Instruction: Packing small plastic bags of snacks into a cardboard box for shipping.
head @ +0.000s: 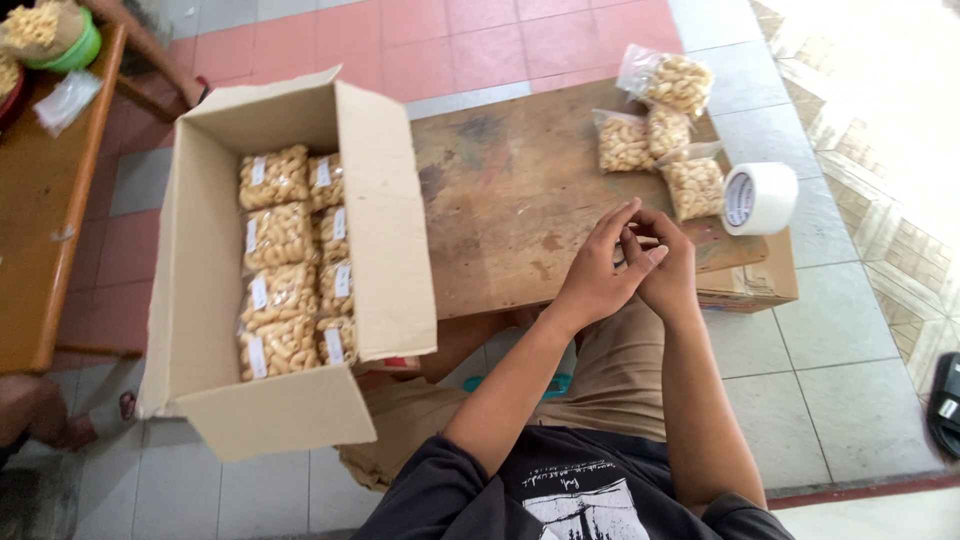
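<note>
My left hand [592, 272] and my right hand [672, 268] meet over the near edge of a worn wooden board [510, 190]. Their fingertips touch each other. The right fingers are curled and the left fingers press against them; I cannot tell whether anything small is pinched between them. A roll of white tape [760, 198] stands just right of the hands. Several clear packets of pale snacks [660, 140] lie at the board's far right corner. An open cardboard box [385, 200] to the left holds two rows of the same labelled packets [290, 265].
A flat cardboard box [755, 285] lies under the board's right end. At the left stands a wooden table [40, 220] with a green bowl [75, 50] and a plastic bag. Another person's foot [45, 412] is at the lower left. A black sandal [945, 400] lies on the tiles at the right.
</note>
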